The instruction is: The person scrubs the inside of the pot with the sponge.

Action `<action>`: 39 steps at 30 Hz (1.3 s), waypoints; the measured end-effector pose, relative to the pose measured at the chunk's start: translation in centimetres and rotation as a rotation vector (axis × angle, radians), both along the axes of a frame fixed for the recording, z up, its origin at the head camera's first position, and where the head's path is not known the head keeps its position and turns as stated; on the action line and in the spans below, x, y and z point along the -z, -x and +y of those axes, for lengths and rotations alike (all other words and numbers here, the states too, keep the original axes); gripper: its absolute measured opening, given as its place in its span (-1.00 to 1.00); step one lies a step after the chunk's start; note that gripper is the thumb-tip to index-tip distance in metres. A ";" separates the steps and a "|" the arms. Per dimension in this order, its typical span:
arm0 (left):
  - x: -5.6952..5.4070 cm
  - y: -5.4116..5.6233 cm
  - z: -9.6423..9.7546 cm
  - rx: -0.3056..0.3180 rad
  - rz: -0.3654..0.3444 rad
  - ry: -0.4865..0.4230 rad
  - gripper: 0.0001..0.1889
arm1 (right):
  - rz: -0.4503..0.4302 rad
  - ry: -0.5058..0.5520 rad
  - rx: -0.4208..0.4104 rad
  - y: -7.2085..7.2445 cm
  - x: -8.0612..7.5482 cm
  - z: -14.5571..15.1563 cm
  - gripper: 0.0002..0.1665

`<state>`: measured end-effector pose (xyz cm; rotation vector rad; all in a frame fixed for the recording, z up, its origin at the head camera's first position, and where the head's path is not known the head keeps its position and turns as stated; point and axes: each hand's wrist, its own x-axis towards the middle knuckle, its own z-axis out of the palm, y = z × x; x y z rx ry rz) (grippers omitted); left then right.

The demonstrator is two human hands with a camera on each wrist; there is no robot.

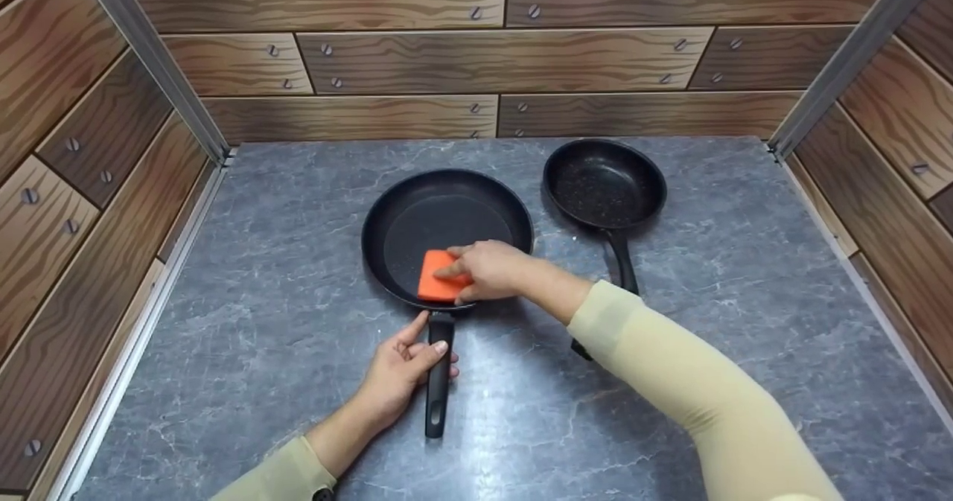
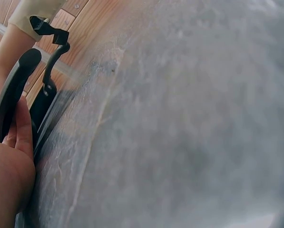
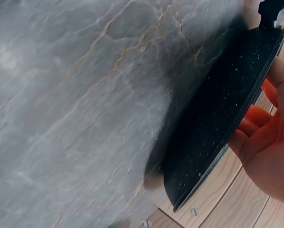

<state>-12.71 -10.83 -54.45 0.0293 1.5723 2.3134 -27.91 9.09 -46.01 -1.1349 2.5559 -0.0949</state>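
A large black frying pan [image 1: 445, 214] sits in the middle of the tabletop, its handle [image 1: 436, 408] towards the near side. My left hand [image 1: 391, 376] grips that handle close to the pan, thumb on top. In the left wrist view the left hand [image 2: 8, 173] shows at the edge, around the dark handle [image 2: 14, 90]. Inside the pan, at its near right part, my right hand [image 1: 493, 269] holds an orange sponge [image 1: 433, 276] against the surface. From the right wrist, the pan's speckled outer wall [image 3: 215, 107] hides much of the sponge [image 3: 259, 115] and the fingertips.
To the back right lies a smaller speckled black frying pan [image 1: 604, 182], its handle [image 1: 622, 263] pointing nearer and passing partly under the right forearm. Wood-patterned walls [image 1: 491, 62] enclose the grey marbled tabletop [image 1: 275, 278] at the back and both sides.
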 end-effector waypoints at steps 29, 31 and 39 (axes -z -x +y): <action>0.0 0.0 -0.1 0.000 0.005 0.010 -0.09 | 0.007 0.154 0.091 0.3 2.1 -2.1 -0.23; 0.0 0.0 -0.1 -0.001 0.003 0.014 -0.09 | 0.014 0.153 0.114 0.2 2.1 -2.3 -0.23; 0.1 0.1 0.1 -0.008 -0.001 0.017 -0.10 | 0.089 0.155 0.150 0.2 2.2 -2.4 -0.26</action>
